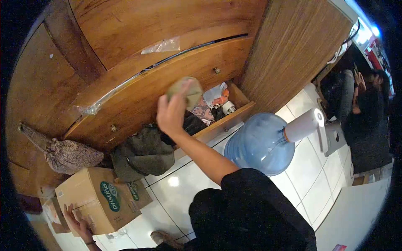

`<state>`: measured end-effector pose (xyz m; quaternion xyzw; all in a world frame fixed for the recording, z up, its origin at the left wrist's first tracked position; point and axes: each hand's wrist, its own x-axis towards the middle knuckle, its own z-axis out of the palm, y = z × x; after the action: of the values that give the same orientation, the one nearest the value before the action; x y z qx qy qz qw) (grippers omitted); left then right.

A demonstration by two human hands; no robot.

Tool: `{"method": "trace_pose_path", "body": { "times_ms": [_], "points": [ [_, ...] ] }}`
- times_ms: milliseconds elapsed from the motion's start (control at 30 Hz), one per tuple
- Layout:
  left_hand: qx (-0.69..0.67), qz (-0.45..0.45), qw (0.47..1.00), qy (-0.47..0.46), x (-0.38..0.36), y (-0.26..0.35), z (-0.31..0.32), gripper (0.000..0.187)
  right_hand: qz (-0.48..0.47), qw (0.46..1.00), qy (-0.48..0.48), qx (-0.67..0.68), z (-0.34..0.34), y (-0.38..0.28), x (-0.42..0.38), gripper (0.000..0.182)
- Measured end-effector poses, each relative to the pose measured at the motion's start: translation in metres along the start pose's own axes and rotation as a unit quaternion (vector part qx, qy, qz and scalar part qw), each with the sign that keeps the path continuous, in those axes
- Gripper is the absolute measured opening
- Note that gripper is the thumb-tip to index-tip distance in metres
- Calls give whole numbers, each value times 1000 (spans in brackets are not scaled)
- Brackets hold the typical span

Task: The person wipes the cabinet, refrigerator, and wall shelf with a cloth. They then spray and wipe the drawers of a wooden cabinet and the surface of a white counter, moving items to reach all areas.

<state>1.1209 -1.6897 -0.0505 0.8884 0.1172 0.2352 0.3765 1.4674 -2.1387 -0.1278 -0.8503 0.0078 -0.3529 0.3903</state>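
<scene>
The wearer's black sleeve [259, 201] loomed closest to the lens as the right hand [171, 115], blurred, held a folded khaki item [187, 93], apparently soft, between thumb and fingers above an open wooden drawer [226, 123]. Inside lay a white plastic bag [215, 91], pink patterned cloth [203, 112] and dark fabric [190, 125]. The left hand [78, 226], fingers spread and holding nothing, rested against a brown cardboard box [100, 203] printed "pristine" in green. A dark olive cloth [146, 152] lay bunched beside the box, near a patterned drawstring pouch [73, 157]. On the white tiled floor [176, 201], a translucent blue water jug [261, 144] with a white cylindrical pump [303, 124] stood just outside the drawer. At far right, another person [366, 117] in black was partly visible, hands raised.
</scene>
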Motion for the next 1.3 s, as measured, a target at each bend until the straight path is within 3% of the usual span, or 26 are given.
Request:
{"method": "trace_pose_path", "body": {
  "times_ms": [67, 100, 167, 233, 300, 367, 500, 567, 600, 633, 667, 733, 767, 800, 867, 900, 933, 967, 1000, 1033, 1067, 1100, 1133, 1200, 1233, 1300],
  "points": [
    [8, 14, 1000, 20, -2, -1, 1, 89, 207, 971, 111, 50, 13, 28, 21, 33],
    [2, 18, 999, 26, -4, -6, 0, 89, 201, 975, 89, -14, 22, 71, 31, 43],
    [11, 38, 999, 33, -6, -10, -3, 89, 165, 951, 245, 91, 9, 98, 58, 55],
    [36, 48, 998, 28, -5, -7, -4, 89, 154, 946, 236, 157, -42, 94, 85, 67],
    [16, 65, 998, 21, -5, -2, -3, 87, 91, 958, 258, 92, -55, 134, 113, 67],
    [-6, 59, 998, 32, -7, -1, 0, 88, 99, 955, 267, 87, -76, 152, 138, 66],
    [-4, 70, 996, 51, -7, 2, 2, 86, 264, 941, 160, 140, -100, 148, 149, 62],
    [-9, 65, 997, 42, -7, 1, 3, 83, 141, 976, 44, -163, -74, 178, 141, 62],
    [32, 42, 997, 50, -6, -7, 2, 78, 88, 968, 86, -219, -42, 204, 127, 62],
    [38, 43, 997, 52, -6, -26, -1, 73, 166, 961, 180, 131, -57, 138, 106, 61],
    [40, 45, 997, 55, -5, -44, 1, 68, 195, 952, 227, 56, -32, 171, 104, 51],
    [-13, 45, 996, 78, -3, -53, 8, 72, 451, 828, 125, 309, -84, 116, 96, 42],
    [204, 178, 961, 58, 4, -19, 4, 70, 464, 772, 215, 378, -86, 137, 102, 38],
    [412, 297, 861, 39, 7, 17, 1, 69, 469, 702, 297, 446, -88, 160, 113, 34],
    [237, 158, 958, 43, -3, 34, 9, 71, 402, 653, 311, 561, -150, 115, 137, 31],
    [148, 87, 984, 40, -6, 40, 10, 71, 282, 693, 312, 585, -170, 106, 156, 33],
    [58, 15, 998, 35, -8, 44, 12, 72, 228, 724, 301, 577, -202, 79, 180, 28],
    [-33, -56, 998, 26, -7, 46, 12, 73, 127, 774, 297, 545, -229, 52, 202, 31],
    [-9, -34, 999, 18, -6, 40, 10, 75, 90, 825, 324, 454, -259, 8, 223, 34],
    [15, -12, 1000, 11, -6, 28, 7, 78, -44, 888, 354, 291, -282, 14, 262, 41],
    [41, 13, 999, 3, -4, 22, 7, 81, -96, 927, 336, 135, -310, -15, 275, 41],
    [4, -12, 999, 30, -8, 30, 10, 82, -153, 930, 333, -18, -337, -47, 288, 43],
    [8, -9, 999, 31, -9, 30, 11, 82, -221, 877, 365, -219, -354, -68, 296, 43],
    [13, 0, 999, 40, -7, 29, 11, 81, -230, 789, 366, -436, -383, -65, 311, 44],
    [38, -7, 998, 39, -5, 33, 11, 81, -229, 729, 360, -535, -398, -62, 315, 45],
    [89, -26, 995, 36, -5, 45, 11, 81, -267, 665, 290, -635, -429, -11, 317, 47]
  ]
}}
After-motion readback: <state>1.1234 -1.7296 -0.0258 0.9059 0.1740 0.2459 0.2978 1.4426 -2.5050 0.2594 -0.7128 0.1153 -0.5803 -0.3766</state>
